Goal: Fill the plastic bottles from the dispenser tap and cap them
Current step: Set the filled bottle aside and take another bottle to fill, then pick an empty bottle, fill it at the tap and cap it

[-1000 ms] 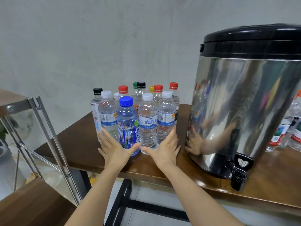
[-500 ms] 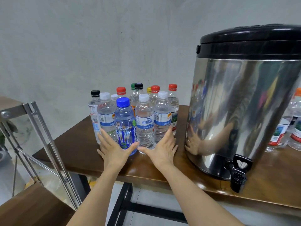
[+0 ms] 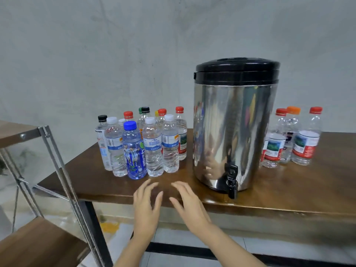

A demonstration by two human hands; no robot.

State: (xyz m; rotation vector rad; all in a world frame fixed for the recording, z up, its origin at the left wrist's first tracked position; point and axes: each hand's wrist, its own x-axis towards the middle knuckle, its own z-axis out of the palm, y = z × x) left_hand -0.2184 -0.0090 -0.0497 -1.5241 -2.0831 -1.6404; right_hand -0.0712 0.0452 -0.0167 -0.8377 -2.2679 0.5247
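A steel dispenser (image 3: 234, 132) with a black lid stands on the brown table (image 3: 289, 191); its black tap (image 3: 231, 180) hangs over the front edge. Left of it stands a tight cluster of several capped plastic bottles (image 3: 154, 147), a blue-capped bottle (image 3: 133, 153) at the front. Three more capped bottles (image 3: 290, 143) stand right of the dispenser. My left hand (image 3: 147, 204) and my right hand (image 3: 187, 204) hover over the table's front edge with fingers spread, holding nothing, a little short of the cluster.
A metal-framed shelf unit (image 3: 57, 170) with wooden boards stands at the left, close to the table's corner. A grey wall rises behind the table. The floor shows below the table's black frame (image 3: 92, 218).
Both hands have come off the bottle cluster and pulled back toward the table's front edge. The view has drawn back, showing the whole dispenser and the bottles on its right.
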